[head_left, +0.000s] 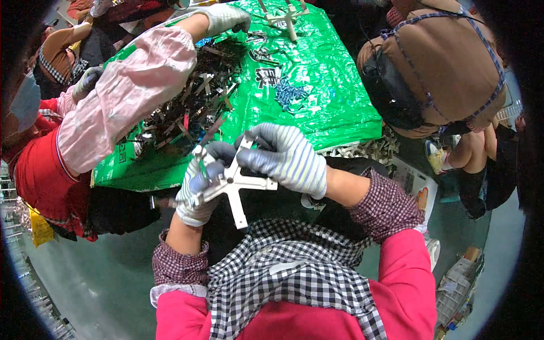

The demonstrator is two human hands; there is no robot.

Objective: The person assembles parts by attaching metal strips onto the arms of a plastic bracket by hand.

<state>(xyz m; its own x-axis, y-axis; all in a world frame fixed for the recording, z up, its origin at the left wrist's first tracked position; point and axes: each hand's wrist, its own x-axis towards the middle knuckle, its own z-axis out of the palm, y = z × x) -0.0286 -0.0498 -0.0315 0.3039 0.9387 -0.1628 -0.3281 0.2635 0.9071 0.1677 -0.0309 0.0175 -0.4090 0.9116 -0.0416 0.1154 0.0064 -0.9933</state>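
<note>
A white five-armed star base [247, 182] is held up in front of my chest, over my lap. My left hand [199, 184], in a striped grey-coated glove, is closed round one of its arms on the left side. In a matching glove, my right hand [289, 157] pinches the upper arm of the base near its tip. Whatever small part may sit between the right fingertips is hidden. Just beyond my hands lies a heap of dark metal strips [195, 107] on a table covered in green plastic sheeting [328, 85].
Small blue pieces [290, 94] lie on the sheeting, and another white star base [288, 20] stands at the far end. A co-worker's pink-sleeved arm [133, 90] reaches across from the left. Another person [436, 62] sits at the right. Pale metal pieces [368, 150] are piled beside the table's right corner.
</note>
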